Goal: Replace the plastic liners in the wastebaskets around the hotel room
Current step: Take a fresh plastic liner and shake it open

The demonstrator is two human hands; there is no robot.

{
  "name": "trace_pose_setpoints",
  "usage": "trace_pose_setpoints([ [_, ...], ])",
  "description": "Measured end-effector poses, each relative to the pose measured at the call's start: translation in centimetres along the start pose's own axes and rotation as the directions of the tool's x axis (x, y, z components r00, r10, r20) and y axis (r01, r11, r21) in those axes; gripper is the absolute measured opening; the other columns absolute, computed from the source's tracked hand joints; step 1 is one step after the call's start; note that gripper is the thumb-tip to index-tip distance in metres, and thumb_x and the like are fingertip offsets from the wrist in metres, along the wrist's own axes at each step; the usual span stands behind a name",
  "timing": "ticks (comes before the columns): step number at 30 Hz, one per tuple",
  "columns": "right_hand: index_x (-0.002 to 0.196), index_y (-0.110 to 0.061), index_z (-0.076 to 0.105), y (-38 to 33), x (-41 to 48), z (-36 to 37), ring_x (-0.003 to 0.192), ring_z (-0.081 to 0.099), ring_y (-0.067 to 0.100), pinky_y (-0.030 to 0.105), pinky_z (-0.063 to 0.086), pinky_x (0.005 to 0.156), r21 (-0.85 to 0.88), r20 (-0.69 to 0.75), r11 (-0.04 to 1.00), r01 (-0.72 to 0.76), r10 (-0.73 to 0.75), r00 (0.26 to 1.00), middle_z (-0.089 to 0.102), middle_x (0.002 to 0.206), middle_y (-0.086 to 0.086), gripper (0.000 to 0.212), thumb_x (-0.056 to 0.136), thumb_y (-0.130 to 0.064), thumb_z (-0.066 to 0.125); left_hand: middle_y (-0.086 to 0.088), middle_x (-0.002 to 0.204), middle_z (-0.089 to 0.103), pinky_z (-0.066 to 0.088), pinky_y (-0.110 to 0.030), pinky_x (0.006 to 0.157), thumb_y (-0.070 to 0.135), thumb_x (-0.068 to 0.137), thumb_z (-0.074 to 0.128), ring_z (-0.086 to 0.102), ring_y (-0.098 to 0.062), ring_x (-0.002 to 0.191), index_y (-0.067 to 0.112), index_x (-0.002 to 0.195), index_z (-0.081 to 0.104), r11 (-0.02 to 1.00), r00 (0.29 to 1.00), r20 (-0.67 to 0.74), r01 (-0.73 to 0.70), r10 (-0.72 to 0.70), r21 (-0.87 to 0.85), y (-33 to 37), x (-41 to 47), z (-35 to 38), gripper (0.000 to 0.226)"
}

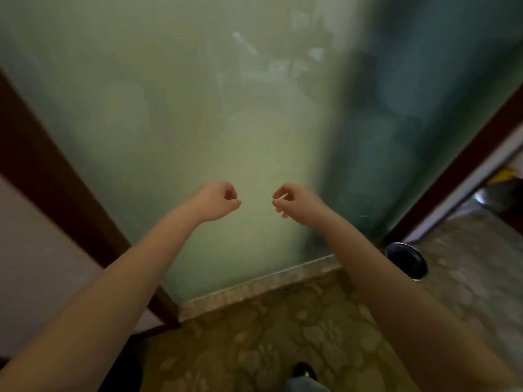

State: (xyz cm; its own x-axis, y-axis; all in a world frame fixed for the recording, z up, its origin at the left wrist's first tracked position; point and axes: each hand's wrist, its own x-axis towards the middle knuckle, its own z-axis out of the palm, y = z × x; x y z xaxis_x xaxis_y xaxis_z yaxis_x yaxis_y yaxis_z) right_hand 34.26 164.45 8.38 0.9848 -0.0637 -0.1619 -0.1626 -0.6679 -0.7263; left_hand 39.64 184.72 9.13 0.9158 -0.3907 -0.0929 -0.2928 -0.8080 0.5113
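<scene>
Both bare arms reach forward at chest height in front of a pale green wall (198, 123). My left hand (219, 199) is curled into a loose fist with nothing visible in it. My right hand (291, 198) is a hand's width to its right, with the fingers bent but apart and nothing visible between them. A small round wastebasket (406, 260) with a shiny rim and dark inside stands on the floor at the right, by the wall's corner and below my right forearm. No plastic liner can be made out; the view is blurred.
A dark wooden door frame (56, 193) runs down the left side, and another (467, 165) runs along the right. The floor (283, 335) is patterned marble with a stone skirting. Something yellow (503, 176) lies beyond the right doorway. My shoe (304, 370) shows at the bottom.
</scene>
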Motion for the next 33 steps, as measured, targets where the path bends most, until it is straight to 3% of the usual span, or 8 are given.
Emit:
trace_pose_setpoints([
  [5, 0.108, -0.015, 0.064, 10.0, -4.3, -11.1, 0.076, 0.068, 0.018, 0.033, 0.055, 0.079, 0.001, -0.172, 0.995, -0.099, 0.098, 0.980, 0.071, 0.092, 0.005, 0.018, 0.092, -0.024, 0.059, -0.008, 0.099, 0.068, 0.041, -0.023, 0.077, 0.023, 0.089, 0.063, 0.062, -0.024, 0.094, 0.007, 0.100, 0.068, 0.970, 0.969, 0.077, -0.238, 0.234, 0.053, 13.9, 4.9, 6.3, 0.020],
  [10, 0.095, -0.025, 0.062, 21.5, -9.2, -21.9, 0.084, 0.068, 0.023, 0.041, 0.055, 0.085, 0.069, -0.297, 0.981, -0.179, 0.192, 0.936, 0.071, 0.094, 0.006, 0.005, 0.090, -0.028, 0.062, -0.011, 0.102, 0.070, 0.042, -0.025, 0.081, 0.019, 0.088, 0.063, 0.063, -0.025, 0.098, 0.006, 0.101, 0.070, 0.919, 0.914, 0.164, -0.386, 0.370, 0.075, 28.1, 9.5, 13.7, 0.020],
  [16, 0.091, -0.019, 0.063, 34.1, -16.2, -35.6, 0.066, 0.064, 0.017, 0.036, 0.055, 0.074, 0.222, -0.503, 0.940, -0.257, 0.337, 0.796, 0.067, 0.073, -0.002, 0.001, 0.091, -0.017, 0.062, -0.008, 0.107, 0.068, 0.043, -0.026, 0.084, 0.025, 0.090, 0.062, 0.062, -0.023, 0.101, 0.007, 0.104, 0.068, 0.805, 0.784, 0.277, -0.591, 0.556, 0.057, 47.7, 13.9, 23.7, 0.024],
  [19, 0.092, -0.019, 0.063, 39.1, -18.8, -40.9, 0.067, 0.066, 0.016, 0.032, 0.055, 0.073, 0.263, -0.568, 0.919, -0.294, 0.394, 0.722, 0.070, 0.081, 0.002, 0.002, 0.091, -0.019, 0.062, -0.007, 0.104, 0.068, 0.044, -0.028, 0.084, 0.026, 0.089, 0.062, 0.062, -0.022, 0.100, 0.008, 0.101, 0.068, 0.741, 0.707, 0.316, -0.672, 0.633, 0.018, 56.4, 15.9, 27.6, 0.023],
  [24, 0.092, -0.023, 0.062, 46.7, -20.4, -47.1, 0.080, 0.069, 0.022, 0.039, 0.056, 0.082, 0.327, -0.608, 0.873, -0.363, 0.488, 0.626, 0.072, 0.086, 0.005, 0.002, 0.092, -0.024, 0.060, -0.006, 0.100, 0.066, 0.048, -0.032, 0.082, 0.027, 0.089, 0.061, 0.061, -0.022, 0.096, 0.010, 0.098, 0.067, 0.702, 0.638, 0.372, -0.710, 0.674, -0.054, 66.1, 19.6, 34.6, 0.020],
  [28, 0.097, -0.022, 0.062, 52.3, -19.0, -52.2, 0.084, 0.069, 0.023, 0.044, 0.055, 0.085, 0.316, -0.607, 0.857, -0.407, 0.513, 0.607, 0.073, 0.090, 0.007, 0.006, 0.092, -0.025, 0.061, -0.005, 0.096, 0.064, 0.046, -0.032, 0.080, 0.025, 0.089, 0.060, 0.059, -0.021, 0.094, 0.014, 0.090, 0.066, 0.670, 0.579, 0.424, -0.737, 0.696, -0.094, 72.4, 24.3, 40.1, 0.013],
  [33, 0.103, -0.024, 0.062, 60.2, -15.0, -61.6, 0.083, 0.069, 0.018, 0.041, 0.055, 0.083, 0.275, -0.627, 0.839, -0.470, 0.527, 0.574, 0.072, 0.089, 0.004, 0.011, 0.094, -0.030, 0.059, -0.006, 0.092, 0.066, 0.047, -0.030, 0.078, 0.023, 0.089, 0.060, 0.059, -0.017, 0.088, 0.011, 0.088, 0.068, 0.666, 0.554, 0.421, -0.722, 0.718, -0.185, 81.9, 32.4, 46.1, 0.014],
])
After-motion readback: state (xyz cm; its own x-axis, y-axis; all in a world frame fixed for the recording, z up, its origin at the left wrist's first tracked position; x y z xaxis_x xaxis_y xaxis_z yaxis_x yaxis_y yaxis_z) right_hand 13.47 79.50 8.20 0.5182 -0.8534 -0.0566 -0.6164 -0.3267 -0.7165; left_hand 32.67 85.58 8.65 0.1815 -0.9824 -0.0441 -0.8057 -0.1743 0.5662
